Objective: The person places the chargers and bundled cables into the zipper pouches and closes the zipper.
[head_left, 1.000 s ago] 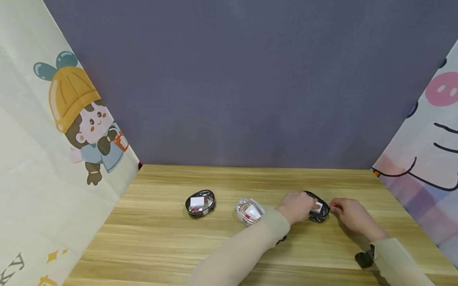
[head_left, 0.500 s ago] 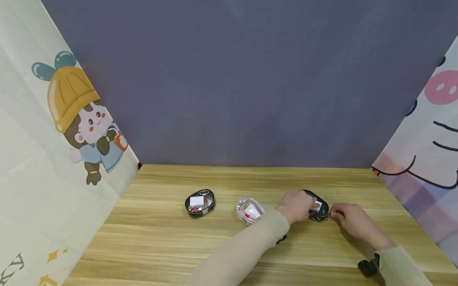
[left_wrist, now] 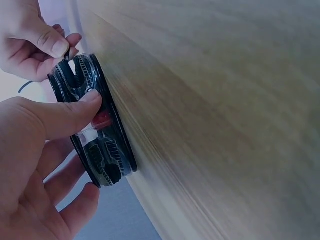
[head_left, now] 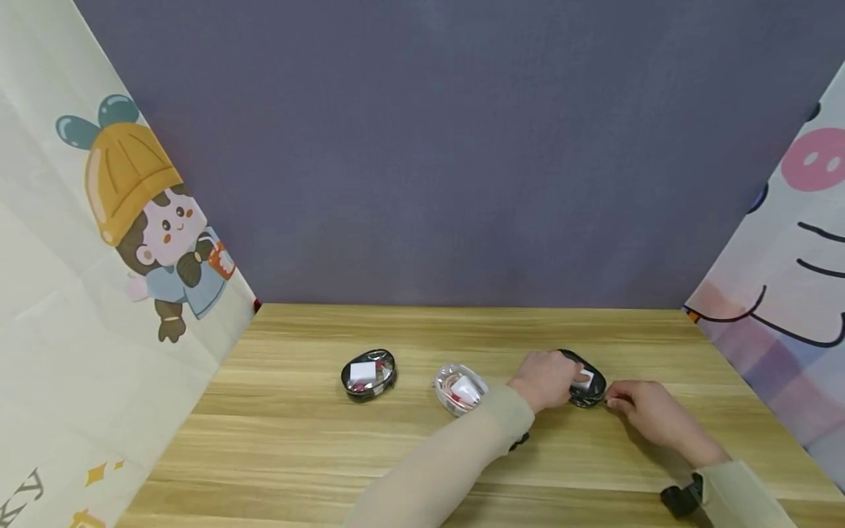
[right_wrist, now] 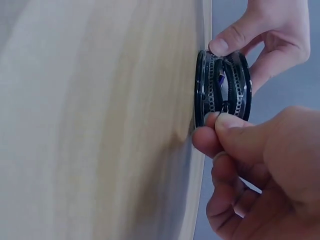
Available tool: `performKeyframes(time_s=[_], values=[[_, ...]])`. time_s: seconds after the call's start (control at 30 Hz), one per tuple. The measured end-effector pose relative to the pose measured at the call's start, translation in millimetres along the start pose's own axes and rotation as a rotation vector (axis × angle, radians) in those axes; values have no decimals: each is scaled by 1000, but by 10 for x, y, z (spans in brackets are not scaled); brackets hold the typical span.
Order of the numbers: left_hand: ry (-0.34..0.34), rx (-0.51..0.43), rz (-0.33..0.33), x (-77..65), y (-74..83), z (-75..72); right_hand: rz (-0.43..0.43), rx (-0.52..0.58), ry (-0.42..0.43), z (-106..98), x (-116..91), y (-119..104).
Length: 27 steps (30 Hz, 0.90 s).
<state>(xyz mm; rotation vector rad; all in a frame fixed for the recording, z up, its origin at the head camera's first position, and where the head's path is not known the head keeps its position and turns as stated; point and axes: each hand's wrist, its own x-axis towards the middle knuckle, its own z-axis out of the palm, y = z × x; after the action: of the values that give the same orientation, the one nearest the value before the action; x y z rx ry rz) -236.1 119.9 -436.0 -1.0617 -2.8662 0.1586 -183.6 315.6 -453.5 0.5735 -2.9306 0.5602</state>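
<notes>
At the right of the table in the head view, my left hand (head_left: 544, 380) grips a small oval clear zip pouch with black edges (head_left: 598, 389). Its thumb and fingers hold the pouch on edge in the left wrist view, where a red item (left_wrist: 102, 120) shows through the clear wall. Inside, a white block is partly covered by a finger. My right hand (head_left: 650, 412) pinches the black zipper pull (right_wrist: 225, 106) at the pouch's near end, the fingertips hiding part of it. Above the pull, the toothed zipper edges (right_wrist: 237, 85) stand apart, leaving a gap.
A similar black-edged pouch (head_left: 378, 381) lies on the wooden table (head_left: 277, 455) at the left. Between it and my left forearm lies a white-edged clear pouch (head_left: 449, 381), partly behind the sleeve. A grey panel (head_left: 422, 161) rises at the back, with printed sheets on both sides.
My right hand has shifted slightly toward me along the pouch's right end, its fingers still close to the pouch. The left hand and the other pouches look the same.
</notes>
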Motion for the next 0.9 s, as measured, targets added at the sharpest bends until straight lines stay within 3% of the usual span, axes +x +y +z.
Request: performKeyframes(time_s=[0.9], values=[[-2,-17,-29,5,21,-2,22,96,-35,88,-11,-109]])
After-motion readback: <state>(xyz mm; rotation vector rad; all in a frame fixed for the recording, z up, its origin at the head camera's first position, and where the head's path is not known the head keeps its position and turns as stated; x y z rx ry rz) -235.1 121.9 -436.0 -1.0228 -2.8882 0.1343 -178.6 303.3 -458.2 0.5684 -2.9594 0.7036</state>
